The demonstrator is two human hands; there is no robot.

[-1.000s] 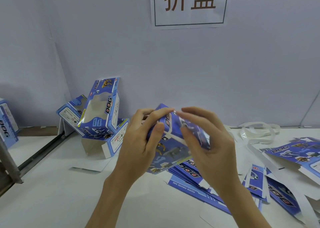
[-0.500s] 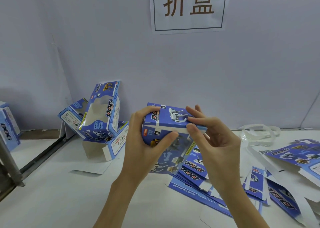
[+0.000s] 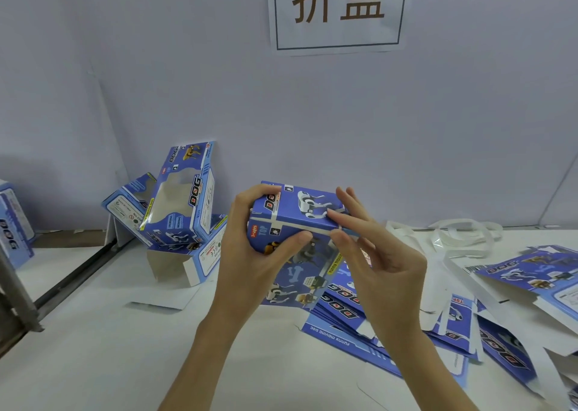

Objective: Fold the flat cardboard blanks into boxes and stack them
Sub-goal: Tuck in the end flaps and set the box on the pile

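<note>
A blue printed DOG box [image 3: 291,219] is held above the white table, its top flap lying nearly closed. My left hand [image 3: 250,254] grips the box's left side, thumb across the front face and fingers over the top corner. My right hand [image 3: 375,254] pinches the edge of the top flap between thumb and fingers at the box's right. Under the hands lies a stack of flat blue blanks [image 3: 350,313]. Several folded boxes [image 3: 184,198] are piled at the back left against the wall.
More flat blanks [image 3: 531,279] and white strapping bands [image 3: 463,235] are scattered at the right. A blue box [image 3: 15,223] stands at the far left past a dark gap [image 3: 75,273] in the table. A sign [image 3: 339,7] hangs on the wall behind.
The box has gone from a tilted, half-formed shape to squared up, and the top flap has been brought down over it. Both hands shifted slightly with it.
</note>
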